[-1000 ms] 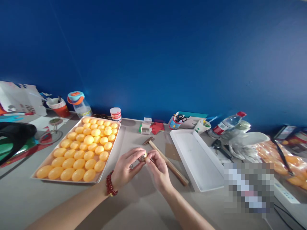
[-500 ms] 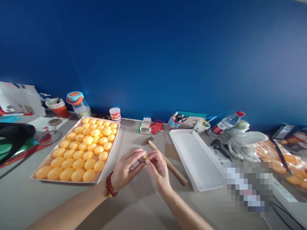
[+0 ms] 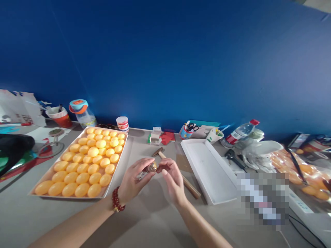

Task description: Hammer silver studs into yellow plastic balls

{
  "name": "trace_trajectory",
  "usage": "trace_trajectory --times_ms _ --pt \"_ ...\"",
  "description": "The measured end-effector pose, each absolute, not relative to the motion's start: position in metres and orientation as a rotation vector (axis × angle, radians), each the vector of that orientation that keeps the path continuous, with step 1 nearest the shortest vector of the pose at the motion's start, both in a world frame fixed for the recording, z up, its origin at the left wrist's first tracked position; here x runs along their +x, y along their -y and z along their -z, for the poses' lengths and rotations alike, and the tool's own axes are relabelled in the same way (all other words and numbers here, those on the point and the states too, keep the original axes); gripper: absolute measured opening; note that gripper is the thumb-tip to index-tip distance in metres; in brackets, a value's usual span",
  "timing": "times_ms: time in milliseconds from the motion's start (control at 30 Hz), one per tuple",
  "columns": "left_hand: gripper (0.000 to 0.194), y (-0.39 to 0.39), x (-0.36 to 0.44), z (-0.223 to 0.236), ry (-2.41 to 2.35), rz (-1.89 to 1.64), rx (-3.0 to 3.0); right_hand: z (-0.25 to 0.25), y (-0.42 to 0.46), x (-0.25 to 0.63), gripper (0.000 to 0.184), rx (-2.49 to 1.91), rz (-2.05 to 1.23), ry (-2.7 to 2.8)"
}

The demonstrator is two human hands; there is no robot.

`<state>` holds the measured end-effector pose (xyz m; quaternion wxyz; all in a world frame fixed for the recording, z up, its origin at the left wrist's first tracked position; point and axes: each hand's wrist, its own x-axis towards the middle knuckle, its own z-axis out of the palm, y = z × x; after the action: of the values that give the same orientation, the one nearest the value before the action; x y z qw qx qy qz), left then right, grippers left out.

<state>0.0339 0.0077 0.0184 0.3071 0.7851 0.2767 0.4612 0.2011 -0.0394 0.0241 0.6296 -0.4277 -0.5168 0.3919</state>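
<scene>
While both hands hover above the tabletop [image 3: 157, 229], a small metallic piece [image 3: 152, 167] sits between them, held at the fingertips of the left hand [image 3: 132, 179], whose grip is clamped on it, thumb below and fingers over the top. More glinting metal [image 3: 141, 176] shows nearer that palm; whether it belongs to the same piece cannot be told. The right hand [image 3: 173, 177] is just beside, thumb and fingers curled near one another, but whether its grip pinches anything cannot be made out.

The likeliest trouble is a drop: the piece looks small and smooth, so a slackened thumb or a nudge from the right fingertips could send it slipping out of the left grip. If it fell, it could roll under the right wrist or come up against the hammer [image 3: 191, 188], whose handle runs behind that hand. A low sweep there could also knock the handle into the white tray [image 3: 210, 174]. A jerk of the left forearm could jolt the shallow box [image 3: 112, 176] and set its orange balls [image 3: 93, 152] rolling.
</scene>
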Motion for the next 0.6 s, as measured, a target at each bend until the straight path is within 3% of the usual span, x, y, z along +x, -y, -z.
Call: trace_trajectory --times_ms 133,267,400,600 --pt "0.034 -0.008 0.036 -0.02 -0.747 -1.174 1.851 -0.028 0.026 0.235 0.012 -1.508 -0.478 1.53" --pt "0.034 -0.008 0.036 -0.021 -0.707 -1.178 1.689 -0.021 0.017 0.257 0.03 -2.084 -0.073 1.939" --pt "0.035 -0.012 0.035 -0.02 -0.708 -1.209 1.629 -0.012 0.014 0.256 0.025 -2.321 -0.08 2.049" --pt "0.038 -0.02 0.032 -0.02 -0.754 -1.256 1.752 -0.008 0.009 0.253 0.023 -2.272 -0.166 1.883"
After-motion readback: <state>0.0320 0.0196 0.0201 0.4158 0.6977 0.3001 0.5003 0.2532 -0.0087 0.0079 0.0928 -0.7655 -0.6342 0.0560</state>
